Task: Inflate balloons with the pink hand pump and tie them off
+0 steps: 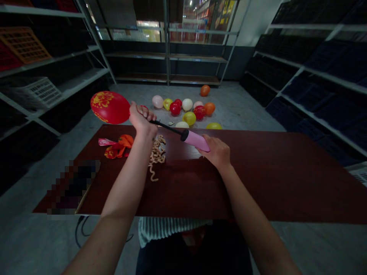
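A red balloon with yellow print (110,107), swollen with air, juts out to the left of my left hand (142,119). That hand is closed around the balloon's neck, where the pump's black end meets it. My right hand (216,151) grips the pink barrel of a hand pump (196,139), and its black rod (169,127) stretches between my two hands. Under my left wrist, a heap of tan, curly strips (158,151) lies on the table. Limp orange and red balloons (120,146) lie to the left of my left forearm.
The dark red-brown table (266,172) spans the front. Several inflated balloons (189,118) rest on the floor beyond it. Metal shelves (197,58) line the back, with crates (43,91) on the left side. A blurred-out flat item (77,185) lies at the table's left.
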The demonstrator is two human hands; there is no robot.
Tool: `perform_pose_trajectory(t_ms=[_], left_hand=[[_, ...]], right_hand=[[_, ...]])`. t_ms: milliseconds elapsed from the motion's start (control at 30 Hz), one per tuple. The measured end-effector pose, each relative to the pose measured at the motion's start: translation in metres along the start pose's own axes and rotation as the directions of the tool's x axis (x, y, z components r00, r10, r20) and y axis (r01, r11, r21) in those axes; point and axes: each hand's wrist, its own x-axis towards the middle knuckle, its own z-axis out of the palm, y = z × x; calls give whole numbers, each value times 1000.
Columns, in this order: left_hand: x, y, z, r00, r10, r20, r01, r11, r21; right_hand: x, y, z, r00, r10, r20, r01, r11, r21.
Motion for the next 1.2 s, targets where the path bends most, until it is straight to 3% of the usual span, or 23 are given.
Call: perform_pose_trajectory(t_ms=[167, 300, 567, 800, 900, 1000, 1200], left_hand=[[12, 31, -4, 999, 26, -24, -26, 999, -21], [2, 30, 2, 998, 68, 16, -69, 996, 58], [-57, -5, 29, 984, 148, 104, -154, 987, 54], [-73, -66, 7, 984, -28, 176, 11, 995, 99], [-69, -78, 0, 984, -73, 164, 58, 994, 97], [-62, -72, 1, 989, -77, 127, 63, 992, 109], [-35, -38, 7, 995, -49, 91, 38, 992, 119]], right_hand=[[-1, 0, 1, 1000, -18, -8, 18, 1000, 5], [-5, -2, 1, 999, 34, -18, -32, 996, 87], [-10, 6, 1, 997, 75, -23, -69, 977, 202], [-11, -3, 3, 997, 74, 17, -76, 967, 241], [-9, -2, 2, 998, 54, 40, -62, 970, 237], [-5, -4, -1, 998, 44, 41, -52, 973, 227], [-1, -7, -3, 999, 37, 15, -39, 986, 163]])
